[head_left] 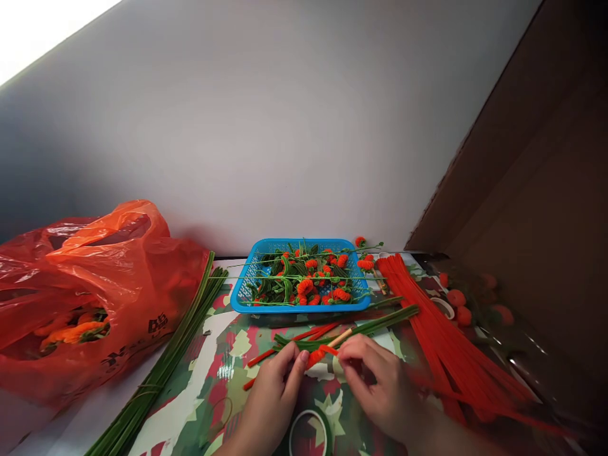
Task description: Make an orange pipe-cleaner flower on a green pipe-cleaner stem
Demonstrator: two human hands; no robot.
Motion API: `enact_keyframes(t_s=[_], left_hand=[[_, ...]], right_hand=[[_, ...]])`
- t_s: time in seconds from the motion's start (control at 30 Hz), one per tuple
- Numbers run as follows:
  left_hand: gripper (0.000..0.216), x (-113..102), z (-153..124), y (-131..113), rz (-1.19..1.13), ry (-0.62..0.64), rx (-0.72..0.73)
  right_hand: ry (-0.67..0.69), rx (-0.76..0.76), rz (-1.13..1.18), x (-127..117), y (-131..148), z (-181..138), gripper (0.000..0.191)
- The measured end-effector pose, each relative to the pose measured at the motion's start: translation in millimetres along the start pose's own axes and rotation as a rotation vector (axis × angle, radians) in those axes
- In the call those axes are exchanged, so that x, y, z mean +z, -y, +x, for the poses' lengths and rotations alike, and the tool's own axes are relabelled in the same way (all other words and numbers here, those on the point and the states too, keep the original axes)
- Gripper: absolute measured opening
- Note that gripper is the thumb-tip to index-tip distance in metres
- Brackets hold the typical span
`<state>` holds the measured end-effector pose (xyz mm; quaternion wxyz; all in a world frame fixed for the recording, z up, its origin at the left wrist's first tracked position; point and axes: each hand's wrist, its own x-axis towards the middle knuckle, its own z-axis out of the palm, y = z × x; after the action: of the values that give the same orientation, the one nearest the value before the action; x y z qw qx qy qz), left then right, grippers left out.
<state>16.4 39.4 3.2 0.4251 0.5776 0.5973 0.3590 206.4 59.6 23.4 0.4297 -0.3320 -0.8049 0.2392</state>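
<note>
Between my hands is a fuzzy orange-red pipe cleaner [317, 358], with coiled turns near the tip of a pale wooden stick [341, 338]. My left hand [273, 400] pinches it at the coiled side, thumb against forefinger. On the other side, my right hand [377, 383] has its fingertips closed on the free end. The stick's far part runs behind my right fingers. Just beyond lie green pipe cleaners [392, 318] and a few loose red pipe cleaners [259, 359]. A roll of green tape [327, 430] rests below, between my wrists.
A blue basket [299, 309] of small orange flowers with green stems stands behind my hands. At left are a red plastic bag [156, 278] and a green pipe cleaner bundle [159, 373]. A red bundle [441, 342] lies right, near orange balls [456, 298]. A wall [285, 126] rises behind.
</note>
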Motion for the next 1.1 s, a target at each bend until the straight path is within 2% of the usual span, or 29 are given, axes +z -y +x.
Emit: enact_keyframes(t_s=[0.1,0.23,0.33,0.47,0.63,0.77,0.93,1.0,1.1], left_hand=[[0.042,-2,1,-5,-0.144,0.009,-0.037],[0.043,-3,3,-8,-0.353,0.082,-0.092],[0.044,-3,2,-10,-0.44,0.132,-0.093],[0.044,-7,-1,-15,-0.413,0.227,-0.053],[0.042,-15,-4,-20,-0.138,0.271,0.099],[0.038,-23,-4,-27,0.12,0.334,0.203],[0.033,-26,-3,-32,0.385,0.385,0.282],[0.031,-25,-2,-31,0.487,0.328,0.27],[0.03,-21,-2,-27,0.53,0.166,0.189]], right_hand=[[0.01,0.255,0.184,3,0,-2,0.006],[0.033,0.552,0.515,8,-7,-1,0.019],[0.198,0.7,0.759,8,-13,2,0.031],[0.444,0.824,0.846,1,-12,9,0.041],[0.589,0.839,0.831,-13,-10,18,0.035],[0.578,0.756,0.635,-23,-15,25,0.031],[0.414,0.575,0.307,-31,-6,26,0.019],[0.338,0.478,0.132,-29,1,24,0.014],[0.243,0.328,-0.052,-22,10,17,0.015]])
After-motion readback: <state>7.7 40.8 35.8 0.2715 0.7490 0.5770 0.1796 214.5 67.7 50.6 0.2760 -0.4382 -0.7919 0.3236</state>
